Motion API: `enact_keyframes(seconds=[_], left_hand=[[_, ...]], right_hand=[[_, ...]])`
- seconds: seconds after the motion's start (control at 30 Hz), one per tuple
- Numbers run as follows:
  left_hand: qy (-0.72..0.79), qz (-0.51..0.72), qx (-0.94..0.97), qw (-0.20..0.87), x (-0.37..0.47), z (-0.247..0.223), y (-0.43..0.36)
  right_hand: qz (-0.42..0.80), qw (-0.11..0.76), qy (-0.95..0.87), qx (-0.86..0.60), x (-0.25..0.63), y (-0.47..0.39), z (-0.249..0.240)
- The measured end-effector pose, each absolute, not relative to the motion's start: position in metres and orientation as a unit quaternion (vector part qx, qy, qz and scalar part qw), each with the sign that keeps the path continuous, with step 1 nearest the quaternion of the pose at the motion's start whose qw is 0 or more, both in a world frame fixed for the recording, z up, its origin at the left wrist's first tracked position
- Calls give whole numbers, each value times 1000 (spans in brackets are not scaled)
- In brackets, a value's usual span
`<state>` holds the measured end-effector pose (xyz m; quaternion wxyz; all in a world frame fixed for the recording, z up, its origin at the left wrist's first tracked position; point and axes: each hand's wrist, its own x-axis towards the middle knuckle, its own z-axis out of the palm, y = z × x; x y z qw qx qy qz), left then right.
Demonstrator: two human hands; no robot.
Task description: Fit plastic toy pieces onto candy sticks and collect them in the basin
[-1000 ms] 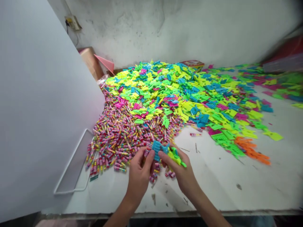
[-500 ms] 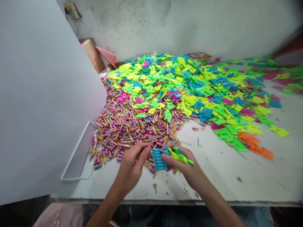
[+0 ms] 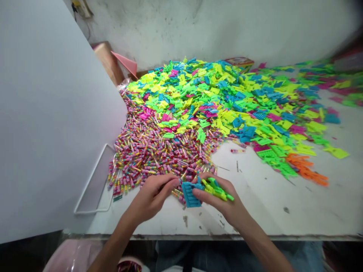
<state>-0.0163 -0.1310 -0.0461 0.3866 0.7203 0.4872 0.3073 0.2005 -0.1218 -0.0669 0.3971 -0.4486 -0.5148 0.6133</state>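
Observation:
My right hand (image 3: pixel 227 198) grips a ribbed blue plastic piece (image 3: pixel 191 196) between thumb and fingers. Several yellow and green plastic pieces (image 3: pixel 217 189) are bunched in the same palm. My left hand (image 3: pixel 153 196) is closed in a pinch, its fingertips right by the blue piece's upper left corner. Whatever sits in that pinch is too small and covered to make out. Just beyond both hands spreads a heap of small pink striped sticks (image 3: pixel 159 151) with coloured bands.
Behind the sticks rises a big pile of neon plastic pieces (image 3: pixel 198 87), trailing off rightward. Orange pieces (image 3: pixel 307 170) lie at its near right end. A white panel (image 3: pixel 62 113) stands at left, beside a white wire frame (image 3: pixel 93 212). Below the table edge is a pink tub (image 3: pixel 73 255).
My left hand has drawn slightly left and flattened, its fingertips still close to the blue piece. The blue piece has tilted a little in my right hand. The view has shifted slightly.

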Motion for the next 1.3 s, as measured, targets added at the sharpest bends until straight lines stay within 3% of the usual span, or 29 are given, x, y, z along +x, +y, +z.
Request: enact_keyframes(seconds=[0.23,0.3,0.43,0.53,1.03,1.2,1.3], left_hand=[[494,280,741,358,-19,-59,-137],[506,261,773,279,-18,-64,-139],[517,214,828,24,-10,-68,-146],[506,224,832,-47,-5,-70,-150],[508,283,813,25,-1,-87,-168],[564,303,766,66,-4,-89,-182],[629,347,694,51,-25,-114,-208]], right_hand=[[611,409,-498,-460,194,-128,-81],[618,408,-479,-471,190,-129,-85],[618,424,-412,-518,186,-129,-88],[636,424,-370,-528,185,-130,-91],[599,428,-392,-551,179,-139,-103],[652,413,-367,-519,174,-134,-95],[677,435,-297,-513,176,-128,-92]])
